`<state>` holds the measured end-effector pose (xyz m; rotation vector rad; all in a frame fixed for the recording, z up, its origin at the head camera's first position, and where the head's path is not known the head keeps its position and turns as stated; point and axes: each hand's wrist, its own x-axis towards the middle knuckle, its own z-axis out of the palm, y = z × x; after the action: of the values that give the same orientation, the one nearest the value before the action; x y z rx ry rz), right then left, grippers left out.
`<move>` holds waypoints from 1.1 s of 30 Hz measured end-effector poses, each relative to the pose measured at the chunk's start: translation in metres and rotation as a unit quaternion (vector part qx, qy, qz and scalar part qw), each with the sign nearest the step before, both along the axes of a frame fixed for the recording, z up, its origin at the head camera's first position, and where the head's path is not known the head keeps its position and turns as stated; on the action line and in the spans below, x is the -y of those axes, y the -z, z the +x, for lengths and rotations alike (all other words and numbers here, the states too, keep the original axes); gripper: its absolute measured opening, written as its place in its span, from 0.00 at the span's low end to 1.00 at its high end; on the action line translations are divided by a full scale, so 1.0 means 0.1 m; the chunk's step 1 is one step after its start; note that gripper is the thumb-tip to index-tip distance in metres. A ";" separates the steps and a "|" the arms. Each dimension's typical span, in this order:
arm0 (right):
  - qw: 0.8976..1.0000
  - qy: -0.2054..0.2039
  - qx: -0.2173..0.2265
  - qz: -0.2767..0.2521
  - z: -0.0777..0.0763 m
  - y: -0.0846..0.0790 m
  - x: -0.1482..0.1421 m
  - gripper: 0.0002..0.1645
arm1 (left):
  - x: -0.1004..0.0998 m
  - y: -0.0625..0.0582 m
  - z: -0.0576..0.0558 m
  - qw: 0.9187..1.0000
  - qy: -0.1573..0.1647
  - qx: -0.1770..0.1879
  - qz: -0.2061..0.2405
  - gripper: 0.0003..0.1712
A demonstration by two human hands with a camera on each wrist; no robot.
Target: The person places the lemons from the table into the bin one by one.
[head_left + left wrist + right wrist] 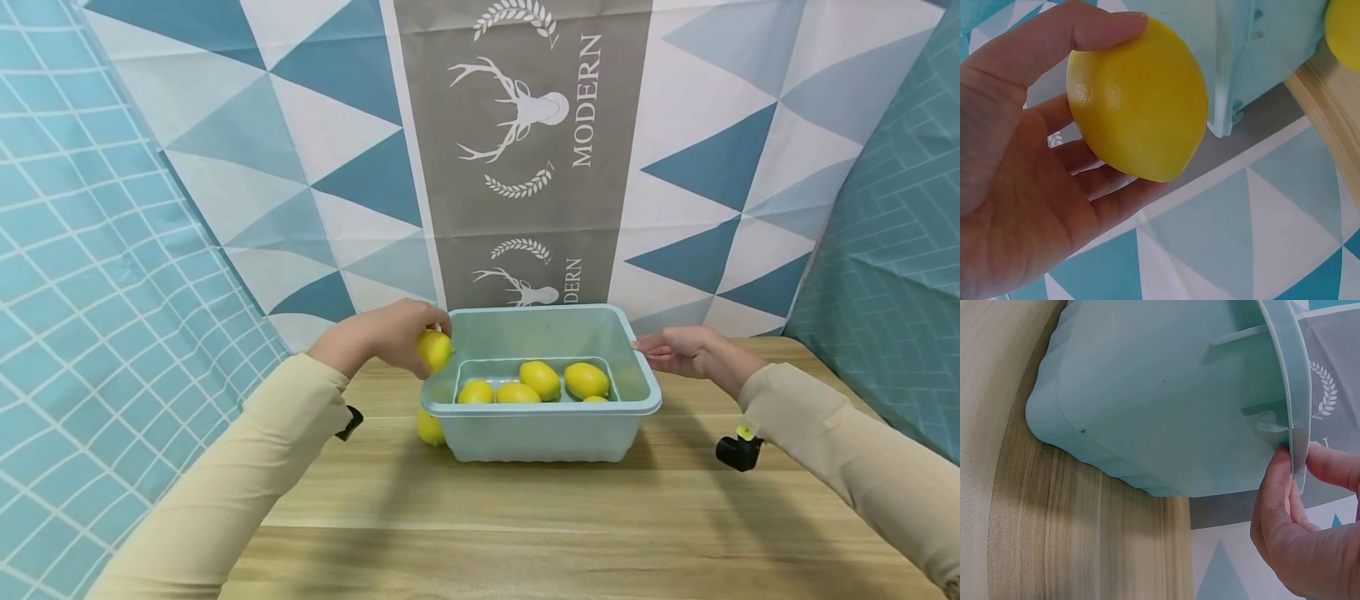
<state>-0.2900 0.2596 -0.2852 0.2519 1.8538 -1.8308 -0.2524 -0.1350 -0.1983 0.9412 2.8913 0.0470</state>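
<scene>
A pale blue-green plastic basin (540,433) stands on the wooden table with several yellow lemons (539,380) inside. At its left rim my left hand (397,333) holds another lemon (1141,100), thumb on one side and fingers on the other. In the left wrist view that lemon is beside the basin's outer wall. My right hand (686,348) pinches the basin's right rim (1297,394) between thumb and fingers. One more lemon (431,427) lies on the table against the basin's left side, partly hidden by it.
The wooden table (480,533) extends in front of the basin. A patterned cloth (525,167) with triangles and deer heads hangs close behind it. Blue tiled sheeting (90,275) borders the left side, and teal sheeting (892,267) the right.
</scene>
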 end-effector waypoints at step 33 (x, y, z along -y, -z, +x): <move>1.000 0.005 0.000 0.011 0.00 0.00 0.01 0.16 | -0.49 0.04 -0.41 1.000 0.029 -0.007 0.005 0.30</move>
<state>-0.2899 0.2584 -0.2852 0.2704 1.8761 -1.8177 -0.2933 -0.0857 -0.2022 1.0295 2.8767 0.0510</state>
